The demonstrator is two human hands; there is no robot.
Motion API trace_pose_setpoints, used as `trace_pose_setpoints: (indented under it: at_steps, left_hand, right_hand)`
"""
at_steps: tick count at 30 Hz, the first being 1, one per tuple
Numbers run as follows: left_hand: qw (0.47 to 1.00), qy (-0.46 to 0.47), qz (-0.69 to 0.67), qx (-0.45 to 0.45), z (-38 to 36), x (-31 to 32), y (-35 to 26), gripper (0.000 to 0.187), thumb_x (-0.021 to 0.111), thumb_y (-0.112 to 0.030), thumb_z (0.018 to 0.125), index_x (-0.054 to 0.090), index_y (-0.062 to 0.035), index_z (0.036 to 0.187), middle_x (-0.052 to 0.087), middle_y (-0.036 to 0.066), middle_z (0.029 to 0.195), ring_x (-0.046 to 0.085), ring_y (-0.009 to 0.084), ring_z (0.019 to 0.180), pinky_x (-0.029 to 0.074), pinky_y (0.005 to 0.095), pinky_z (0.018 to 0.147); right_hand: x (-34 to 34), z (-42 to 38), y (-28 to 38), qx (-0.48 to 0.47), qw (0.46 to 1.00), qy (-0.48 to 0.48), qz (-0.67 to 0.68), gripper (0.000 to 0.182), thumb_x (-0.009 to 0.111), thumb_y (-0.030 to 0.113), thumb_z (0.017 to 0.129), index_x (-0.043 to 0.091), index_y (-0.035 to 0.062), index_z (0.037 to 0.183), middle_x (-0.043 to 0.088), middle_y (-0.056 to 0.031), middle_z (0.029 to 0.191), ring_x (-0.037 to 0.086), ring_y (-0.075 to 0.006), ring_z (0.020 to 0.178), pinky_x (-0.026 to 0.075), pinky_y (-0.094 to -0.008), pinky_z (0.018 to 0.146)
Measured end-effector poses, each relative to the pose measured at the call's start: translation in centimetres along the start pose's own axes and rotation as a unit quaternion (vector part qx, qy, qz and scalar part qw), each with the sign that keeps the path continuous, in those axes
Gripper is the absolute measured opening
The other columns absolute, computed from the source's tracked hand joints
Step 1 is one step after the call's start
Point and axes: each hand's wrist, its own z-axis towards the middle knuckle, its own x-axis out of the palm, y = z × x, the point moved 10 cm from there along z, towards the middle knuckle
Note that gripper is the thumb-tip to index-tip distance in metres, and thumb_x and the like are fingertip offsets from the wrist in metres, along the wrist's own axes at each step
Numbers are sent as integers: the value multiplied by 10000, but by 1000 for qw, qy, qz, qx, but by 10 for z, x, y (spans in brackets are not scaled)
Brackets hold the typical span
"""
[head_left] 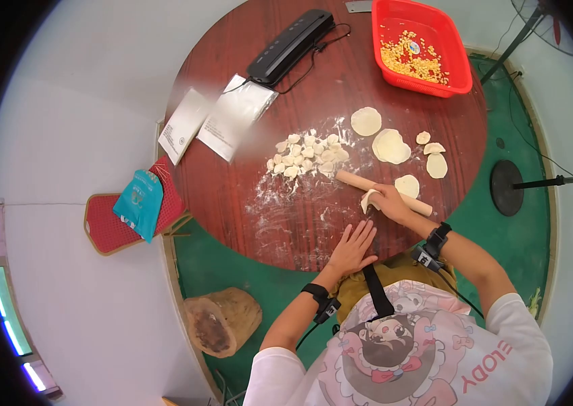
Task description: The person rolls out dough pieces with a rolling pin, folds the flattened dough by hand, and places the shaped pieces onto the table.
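Observation:
My right hand (392, 205) pinches a small piece of flattened dough (369, 201) at the table's near side. Its wrist lies by the wooden rolling pin (350, 178), which rests at a slant just beyond the hand. My left hand (355, 249) lies flat near the table edge, fingers stretched out, holding nothing. Past the pin are a rolled dough round (407, 185), a larger dough sheet (391, 146) and another dough round (366, 122). Further right sit smaller dough pieces (437, 166). A floured heap of small dough lumps (306, 155) stands to the left of the pin.
The round wooden table (327, 81) carries a red plastic basket (459, 74) with yellow bits in it, a black appliance (291, 46) with a cord, and white packets (235, 118). A red chair (100, 223) holds a teal bag (141, 203). A log stool (222, 321) stands below left.

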Motion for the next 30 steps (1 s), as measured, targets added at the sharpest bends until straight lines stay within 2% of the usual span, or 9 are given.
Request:
trace_pose_setpoints:
  at_steps: [3,8,11,13,15,17,19,20,30]
  left_hand:
    - [1000,10,-8,11,-9,0,10,730,448,-489,867,265,1,1377,217,181,1452,172,308,1357,127,464,1084]
    - [922,-146,56,-354,-52,-32,87,666,440,-442,899,275,-12,1379,209,193,1452,159,362,1349,127,469,1080]
    - [908,-185,-79,-366,-52,-39,96,581,432,-401,920,353,-15,1348,224,219,1438,163,395,1338,134,481,1073]
    - [919,-226,-85,-312,-36,-58,91,523,433,-378,932,426,-8,1302,351,212,1378,318,358,1284,258,454,1035]
    - [784,-237,-493,-294,-15,-47,93,496,434,-359,941,442,-1,1285,489,175,1274,477,276,1171,384,383,956]
    - [808,-235,-468,-269,-3,-58,96,450,459,-331,942,476,4,1242,578,118,1145,567,187,1025,462,311,848]
    - [571,-28,-754,-325,1,-8,77,365,536,-313,909,563,-11,1113,618,73,987,598,134,898,484,265,734]
    - [554,-15,-766,-326,0,-7,74,286,575,-293,889,588,-49,1038,612,26,900,592,104,788,488,254,656]
    - [700,-48,-585,-406,-31,-35,109,103,626,-130,834,605,-46,891,617,22,814,598,102,722,501,282,650]
  right_hand:
    - [-2,1,3,-29,997,-20,-72,225,547,177,807,628,-24,869,598,-87,712,548,-120,684,454,-309,643]
    - [-5,-4,9,-72,992,-51,-86,205,590,169,799,622,-26,849,596,-84,702,542,-101,684,451,-307,631]
    - [12,-4,-8,-16,998,41,-47,208,598,162,807,621,-34,873,603,-52,725,538,-81,690,447,-288,622]
    - [36,-10,-9,34,987,157,0,223,591,160,818,620,-38,917,605,-23,756,536,-67,711,442,-266,623]
    - [45,-12,-6,45,980,193,-16,228,588,159,823,622,-32,942,606,-20,773,535,-68,719,439,-262,625]
    - [54,-14,-1,54,972,226,-35,235,585,158,828,624,-27,967,606,-18,789,535,-69,727,436,-257,626]
    - [67,-26,5,114,953,279,18,236,581,164,834,635,-15,977,614,-32,803,556,-85,756,455,-260,665]
    - [71,-30,7,136,944,299,33,242,579,176,838,637,-6,987,621,-43,821,583,-104,767,487,-264,668]
    - [51,-14,0,123,975,168,-76,208,611,135,810,646,-32,930,649,-117,788,613,-173,586,504,-266,549]
